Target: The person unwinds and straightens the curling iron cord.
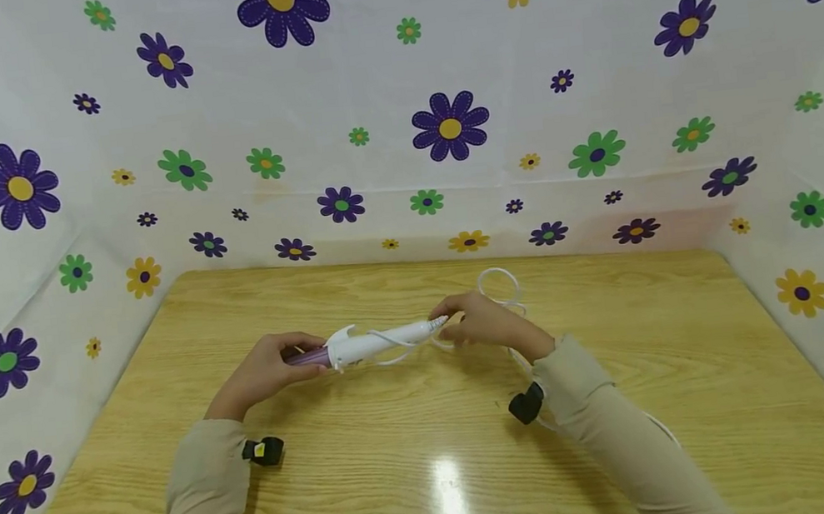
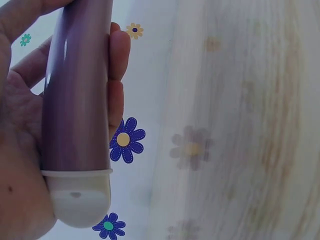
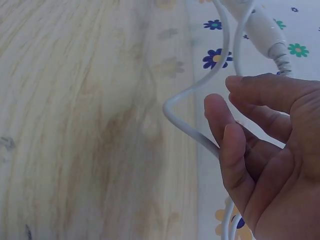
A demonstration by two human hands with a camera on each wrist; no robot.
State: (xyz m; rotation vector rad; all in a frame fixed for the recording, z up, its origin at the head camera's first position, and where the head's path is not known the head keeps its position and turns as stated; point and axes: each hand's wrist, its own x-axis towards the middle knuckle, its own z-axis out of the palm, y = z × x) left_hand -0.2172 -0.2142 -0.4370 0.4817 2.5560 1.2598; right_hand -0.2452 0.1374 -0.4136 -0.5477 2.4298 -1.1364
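A curling iron (image 1: 372,345) with a white handle and purple barrel is held at a slight slant over the wooden table. My left hand (image 1: 267,371) grips the barrel, fingers and thumb wrapped about it. In the left wrist view the purple barrel (image 2: 80,100) ends in a white rounded tip (image 2: 80,200) near the palm. Beyond the handle's ribbed cord end, my right hand (image 1: 490,322) holds the white cord (image 3: 187,94) with bent fingers; part of the cord is hidden behind them. One turn of cord loops around the handle.
More cord (image 1: 498,271) loops on the table (image 1: 375,479) behind the right hand and runs back under the right forearm. Black wrist cameras (image 1: 267,451) sit by both sleeves. A flower-printed white cloth (image 1: 363,78) encloses the table's back and sides.
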